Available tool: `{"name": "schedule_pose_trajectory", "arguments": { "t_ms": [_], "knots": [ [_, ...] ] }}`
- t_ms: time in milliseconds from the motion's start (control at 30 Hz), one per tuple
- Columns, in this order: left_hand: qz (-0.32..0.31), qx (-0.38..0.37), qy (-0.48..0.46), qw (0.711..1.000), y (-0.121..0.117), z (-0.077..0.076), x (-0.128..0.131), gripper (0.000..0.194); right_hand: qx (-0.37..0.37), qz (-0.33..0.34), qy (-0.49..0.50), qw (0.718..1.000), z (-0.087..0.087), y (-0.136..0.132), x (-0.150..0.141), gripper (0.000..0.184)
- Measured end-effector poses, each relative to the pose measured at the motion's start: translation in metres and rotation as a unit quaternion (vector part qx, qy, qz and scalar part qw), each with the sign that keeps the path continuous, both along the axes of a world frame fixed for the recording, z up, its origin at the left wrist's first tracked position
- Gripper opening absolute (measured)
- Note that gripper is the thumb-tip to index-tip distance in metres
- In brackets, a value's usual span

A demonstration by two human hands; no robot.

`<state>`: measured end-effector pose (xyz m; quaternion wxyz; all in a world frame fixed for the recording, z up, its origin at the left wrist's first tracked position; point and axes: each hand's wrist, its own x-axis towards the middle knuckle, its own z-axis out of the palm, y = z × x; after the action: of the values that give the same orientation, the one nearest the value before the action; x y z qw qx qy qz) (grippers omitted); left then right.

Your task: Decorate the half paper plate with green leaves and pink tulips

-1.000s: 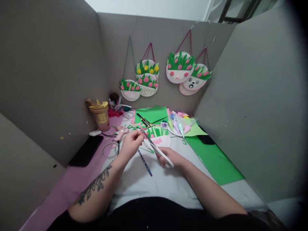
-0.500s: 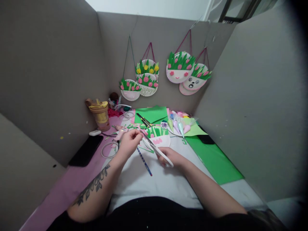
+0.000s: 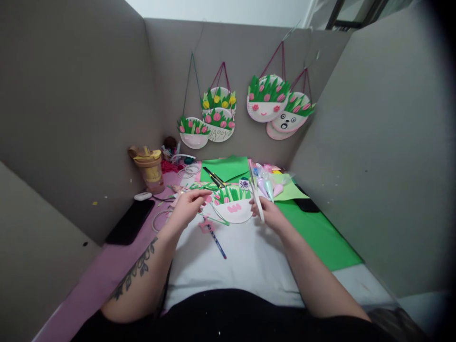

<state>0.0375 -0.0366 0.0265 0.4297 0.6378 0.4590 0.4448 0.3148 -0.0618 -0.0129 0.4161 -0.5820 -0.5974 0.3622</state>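
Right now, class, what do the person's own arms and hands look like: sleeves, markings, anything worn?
The left hand and right hand wear no gloves, and no watch or bracelet shows. Both forearms are uncovered. A leafy-branch tattoo runs along the left one; none shows on the right. The top is black, its sleeves ending short of the forearms.

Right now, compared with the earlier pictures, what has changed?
The right hand has moved right and away from the left hand, carrying the scissors, whose blades now point more straight ahead. A pink paper scrap now shows at the pencil's far end; whether the left fingers dropped it is unclear. The pencil and the flowered plate stayed put.
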Motion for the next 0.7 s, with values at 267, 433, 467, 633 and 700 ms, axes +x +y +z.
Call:
{"name": "schedule_pose_trajectory", "arguments": {
  "t_ms": [267,433,467,633,700],
  "knots": [
    [0.003,0.034,0.035,0.999,0.006,-0.017,0.014,0.016,-0.087,-0.133,-0.355,0.921,-0.008,0.013,0.045,0.033],
    [0.006,0.041,0.054,0.998,0.003,-0.015,0.018,0.018,-0.112,-0.121,-0.412,0.896,-0.008,0.013,0.038,0.042],
    [0.008,0.036,0.052,0.998,0.003,-0.016,0.019,0.018,-0.114,-0.116,-0.421,0.892,-0.008,0.013,0.036,0.042],
    [-0.014,-0.014,-0.016,1.000,0.004,-0.025,0.024,0.027,-0.119,-0.131,-0.445,0.878,-0.001,0.008,0.034,0.044],
    [-0.028,-0.024,-0.032,0.999,0.004,-0.028,0.025,0.030,-0.125,-0.152,-0.447,0.873,0.004,0.005,0.033,0.040]
  ]
}}
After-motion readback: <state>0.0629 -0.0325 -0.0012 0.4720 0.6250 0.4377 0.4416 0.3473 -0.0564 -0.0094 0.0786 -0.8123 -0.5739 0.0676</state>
